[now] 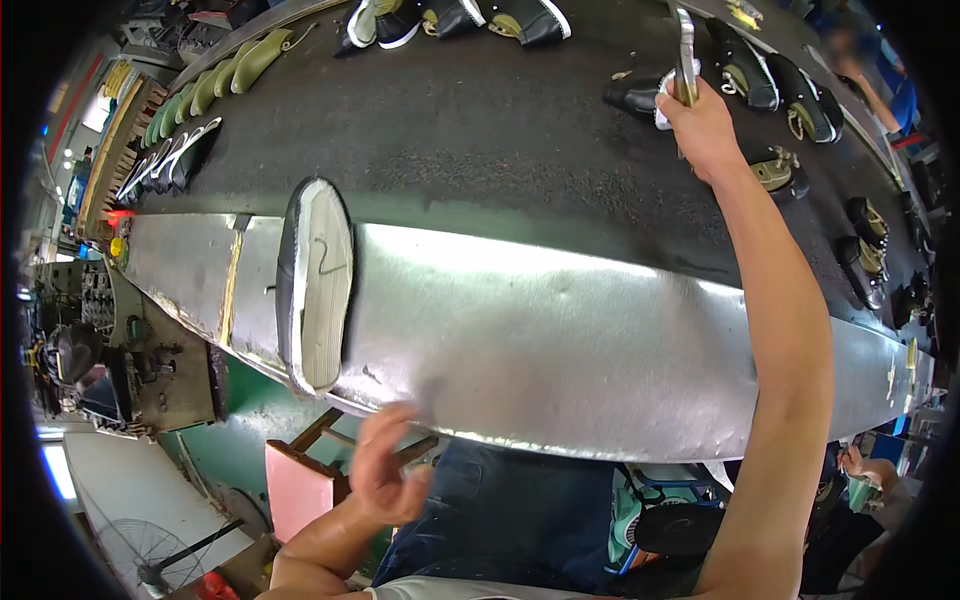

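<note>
Workbench (450, 130) | dark shoe (326, 290) at front edge, left end | left hand (385, 468) empty, loosely curled, just off front edge | right hand (706, 130) grips metal tool (685, 50) toward far edge

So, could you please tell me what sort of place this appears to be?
Probably a shoemaking workshop: a black shoe lies sole up on a metal-surfaced bench, green foot-shaped forms line up at upper left, and more black shoes sit farther back.
</note>
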